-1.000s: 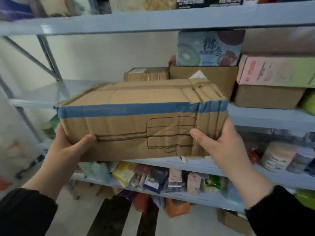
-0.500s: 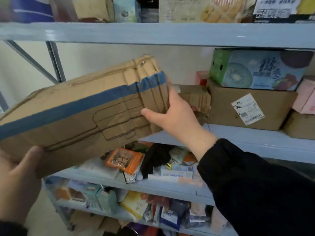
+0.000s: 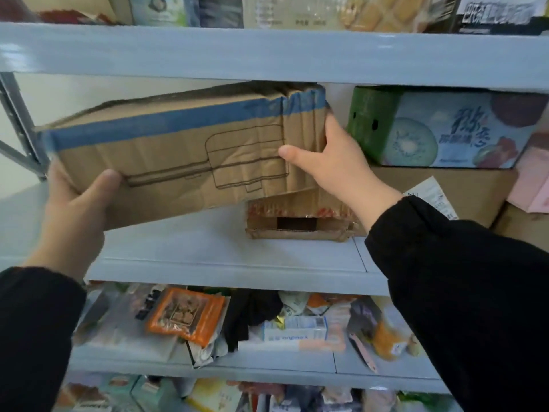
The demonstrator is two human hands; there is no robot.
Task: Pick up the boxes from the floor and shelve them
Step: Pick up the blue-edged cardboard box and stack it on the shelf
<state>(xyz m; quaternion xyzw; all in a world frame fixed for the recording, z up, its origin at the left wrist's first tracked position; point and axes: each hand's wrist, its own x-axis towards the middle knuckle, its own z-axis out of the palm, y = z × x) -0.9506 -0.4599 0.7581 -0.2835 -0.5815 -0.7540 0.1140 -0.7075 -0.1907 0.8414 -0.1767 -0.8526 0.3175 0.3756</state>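
Both hands gripping cardboard box, now raised, right end over small carton

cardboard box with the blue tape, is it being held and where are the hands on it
Yes: the cardboard box is held at both ends, left hand at its lower left corner, right hand at its right end.
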